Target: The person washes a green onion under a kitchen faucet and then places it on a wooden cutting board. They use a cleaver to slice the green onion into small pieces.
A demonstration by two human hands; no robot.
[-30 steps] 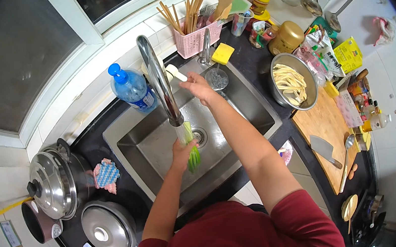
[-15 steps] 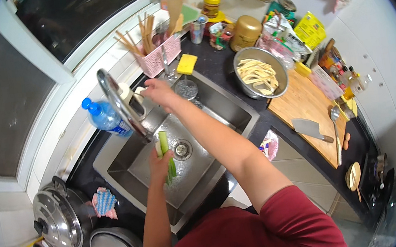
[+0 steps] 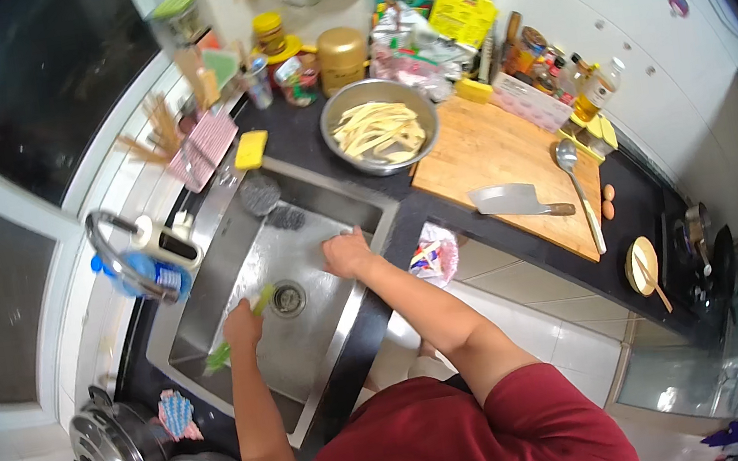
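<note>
My left hand (image 3: 241,327) is closed round green, celery-like stalks (image 3: 263,299) over the left part of the steel sink (image 3: 331,329). One end of the stalks shows above my fingers, and blurred green ends hang below them. Toward the sink's right side is my right hand (image 3: 348,254), its fingers curled in and nothing visible in them. Between the hands lies the round drain (image 3: 288,299). The curved faucet (image 3: 116,254) stands at the sink's far left, with no stream visible from it.
A metal bowl of pale strips (image 3: 381,134) stands behind the sink. To the right, a cleaver (image 3: 510,201) and a ladle (image 3: 575,180) lie on the wooden cutting board (image 3: 462,158). Lidded pots (image 3: 119,455) crowd the left counter. A yellow sponge (image 3: 251,150) sits at the sink's back rim.
My right hand has come away from the faucet area, back and down over the sink's right side. My left hand still holds the stalks, now tilted more sideways. The view has swung right.
</note>
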